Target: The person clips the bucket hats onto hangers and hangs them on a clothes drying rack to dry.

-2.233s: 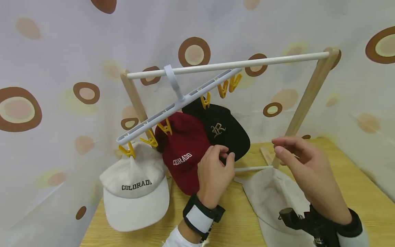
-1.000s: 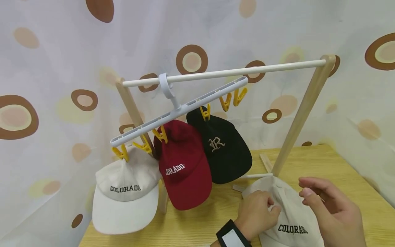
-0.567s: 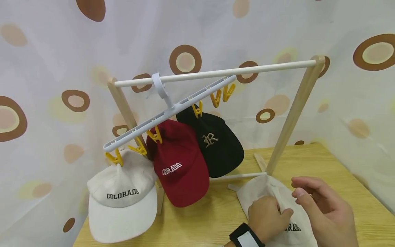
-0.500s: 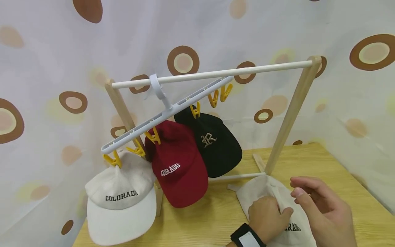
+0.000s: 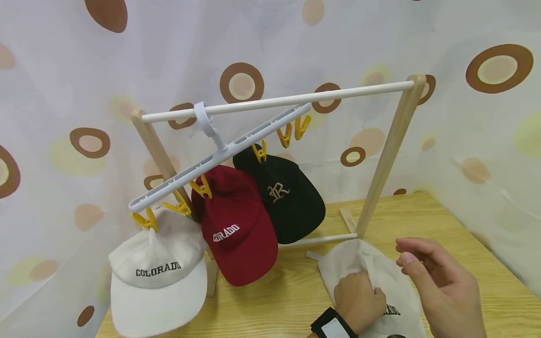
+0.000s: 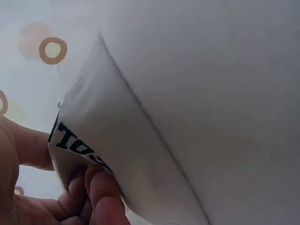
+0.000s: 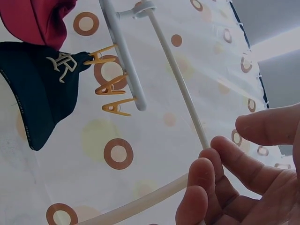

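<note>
An off-white baseball cap (image 5: 351, 258) with dark lettering lies on the table at the lower right of the head view. My left hand (image 5: 359, 300) grips the front of its crown, and the cloth puckers around the fingers. In the left wrist view, curled fingers (image 6: 103, 187) hold the cap's fabric (image 6: 108, 103) beside the lettering. To the right of the cap, my right hand (image 5: 444, 286) is held with loosely bent fingers and nothing between them. Three caps hang from yellow clips on a tilted hanger (image 5: 220, 152): white (image 5: 158, 286), dark red (image 5: 241, 234) and black (image 5: 287, 202).
The hanger hooks over the white rod (image 5: 274, 101) of a wooden rack (image 5: 386, 164). Toward its raised right end hang two bare yellow clips (image 5: 302, 127). A patterned curtain (image 5: 274, 37) forms the backdrop, and the wooden table (image 5: 405, 220) extends to the right.
My left hand has gone from beside the red and black caps to the off-white cap on the right and taken hold of it. My right hand is lower. The head view has shifted right.
</note>
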Action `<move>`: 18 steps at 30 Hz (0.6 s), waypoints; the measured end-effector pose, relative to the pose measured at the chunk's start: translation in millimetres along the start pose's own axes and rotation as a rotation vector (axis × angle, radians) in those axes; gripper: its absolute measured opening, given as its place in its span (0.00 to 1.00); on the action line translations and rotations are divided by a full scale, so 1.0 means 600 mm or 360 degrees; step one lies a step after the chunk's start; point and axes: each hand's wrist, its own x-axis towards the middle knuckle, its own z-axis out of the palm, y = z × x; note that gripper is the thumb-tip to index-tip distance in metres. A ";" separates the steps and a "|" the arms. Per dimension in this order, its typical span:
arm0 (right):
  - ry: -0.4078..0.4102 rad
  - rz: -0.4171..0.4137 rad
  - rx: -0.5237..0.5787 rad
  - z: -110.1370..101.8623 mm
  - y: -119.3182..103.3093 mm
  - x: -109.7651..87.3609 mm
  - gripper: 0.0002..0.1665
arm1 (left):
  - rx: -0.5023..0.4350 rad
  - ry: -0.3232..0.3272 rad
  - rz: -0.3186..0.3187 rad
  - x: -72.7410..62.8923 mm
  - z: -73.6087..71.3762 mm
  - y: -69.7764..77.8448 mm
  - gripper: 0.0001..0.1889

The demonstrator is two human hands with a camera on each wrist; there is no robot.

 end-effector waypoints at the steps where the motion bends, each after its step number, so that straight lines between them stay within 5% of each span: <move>1: 0.0001 0.0024 -0.0026 -0.001 0.001 0.004 0.16 | -0.0002 -0.0004 -0.0008 0.003 -0.002 0.000 0.12; 10: -0.0090 0.0056 -0.0053 -0.010 0.018 0.040 0.16 | 0.0003 -0.0017 -0.0070 0.029 -0.027 0.001 0.12; 18: -0.0167 0.0113 -0.0199 -0.009 0.010 0.055 0.16 | 0.0073 0.0226 0.0087 0.034 -0.066 0.006 0.11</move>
